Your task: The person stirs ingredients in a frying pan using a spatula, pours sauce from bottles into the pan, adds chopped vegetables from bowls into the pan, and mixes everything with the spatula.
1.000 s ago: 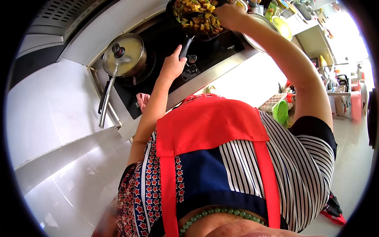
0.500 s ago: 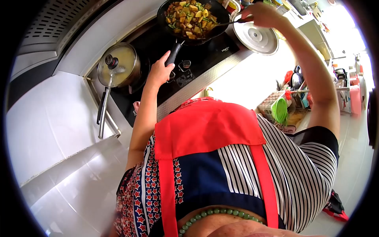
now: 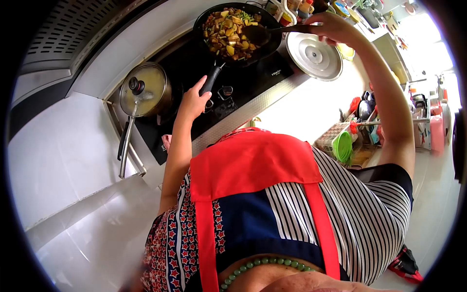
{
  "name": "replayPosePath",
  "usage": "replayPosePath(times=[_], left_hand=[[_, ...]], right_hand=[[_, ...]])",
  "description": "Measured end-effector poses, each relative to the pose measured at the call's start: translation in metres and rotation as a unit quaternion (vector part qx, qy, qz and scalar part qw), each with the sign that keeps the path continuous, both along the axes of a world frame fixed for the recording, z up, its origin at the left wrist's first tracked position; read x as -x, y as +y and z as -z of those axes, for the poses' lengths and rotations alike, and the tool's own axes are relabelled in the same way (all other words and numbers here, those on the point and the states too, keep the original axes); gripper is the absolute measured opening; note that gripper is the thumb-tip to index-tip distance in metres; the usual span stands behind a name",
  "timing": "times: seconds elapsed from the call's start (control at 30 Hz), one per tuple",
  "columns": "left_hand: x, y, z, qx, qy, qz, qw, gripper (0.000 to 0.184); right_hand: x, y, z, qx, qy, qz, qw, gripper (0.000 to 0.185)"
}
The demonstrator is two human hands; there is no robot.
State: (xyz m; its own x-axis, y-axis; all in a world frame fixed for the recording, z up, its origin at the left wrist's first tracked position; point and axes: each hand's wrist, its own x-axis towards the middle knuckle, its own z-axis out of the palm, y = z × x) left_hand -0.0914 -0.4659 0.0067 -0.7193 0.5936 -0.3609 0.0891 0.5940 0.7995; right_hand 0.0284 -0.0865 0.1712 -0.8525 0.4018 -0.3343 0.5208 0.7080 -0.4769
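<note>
My left hand (image 3: pixel 194 101) is wrapped round the black handle (image 3: pixel 212 79) of a dark wok (image 3: pixel 272 47) on the cooktop, the index finger stretched along it. In the wok lies a chopped mix (image 3: pixel 229 35) of browned potato-like chunks with green pieces. My right hand (image 3: pixel 335 28) is closed on a dark spatula (image 3: pixel 287 29) from the right. The spatula's broad head is over the right part of the wok, at the edge of the food; whether it touches the food I cannot tell. Below my right hand lies a round metal lid (image 3: pixel 316 57).
A lidded saucepan (image 3: pixel 146 90) with a long handle stands on the left of the black cooktop (image 3: pixel 170 138). Bottles (image 3: pixel 305 9) crowd behind the wok's right side. On the right are a basket (image 3: pixel 333 138) with a green bowl (image 3: pixel 342 147) and a rack of utensils (image 3: pixel 366 108).
The spatula's head, low in the food before, now shows over the wok's right part. My right hand has shifted slightly right and down. My left hand keeps hold of the handle.
</note>
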Motion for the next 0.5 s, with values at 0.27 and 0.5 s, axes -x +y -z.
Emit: replayPosePath(times=[0.27, 0.5], left_hand=[[-0.001, 0.003, -0.002, 0.014, -0.005, -0.012, 1.000, 0.058], [-0.001, 0.003, -0.001, 0.009, -0.015, -0.022, 1.000, 0.058]], right_hand=[[0.023, 0.058, 0.041, 0.220, 0.005, 0.114, 0.969, 0.015], [0.042, 0.052, 0.136, 0.253, 0.013, 0.093, 0.963, 0.025]])
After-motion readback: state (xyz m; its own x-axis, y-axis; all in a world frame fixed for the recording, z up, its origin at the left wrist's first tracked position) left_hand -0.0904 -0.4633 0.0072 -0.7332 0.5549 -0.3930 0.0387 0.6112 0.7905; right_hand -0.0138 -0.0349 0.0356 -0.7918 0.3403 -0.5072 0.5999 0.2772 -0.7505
